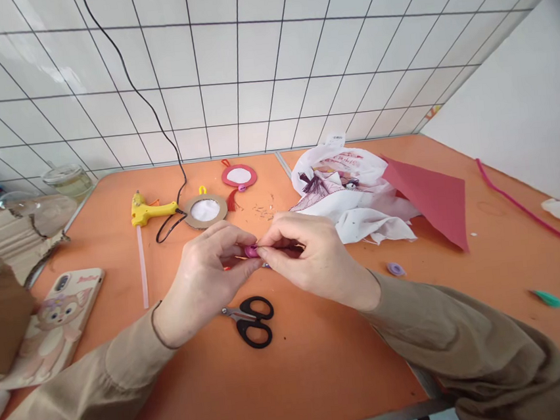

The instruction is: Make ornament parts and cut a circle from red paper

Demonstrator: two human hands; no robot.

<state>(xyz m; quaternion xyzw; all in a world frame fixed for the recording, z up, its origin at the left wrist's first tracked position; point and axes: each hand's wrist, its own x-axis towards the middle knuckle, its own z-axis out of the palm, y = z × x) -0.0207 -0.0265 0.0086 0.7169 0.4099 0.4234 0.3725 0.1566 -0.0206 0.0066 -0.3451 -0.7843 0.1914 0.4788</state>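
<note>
The left hand [202,277] and right hand [309,257] meet fingertip to fingertip above the desk [324,364], both pinched on a small pink coil [251,251] held between them, equally near each. Scissors [251,320] lie at 6 o'clock; the glue gun [149,211] at 10 o'clock.

Orange table [324,364]: scissors [251,320], phone [58,324], glue gun [147,211], two round ornaments [205,210], plastic bag [348,197], red sheet [432,196], pink stick [522,203], jar [69,181], torn cardboard [11,246].
</note>
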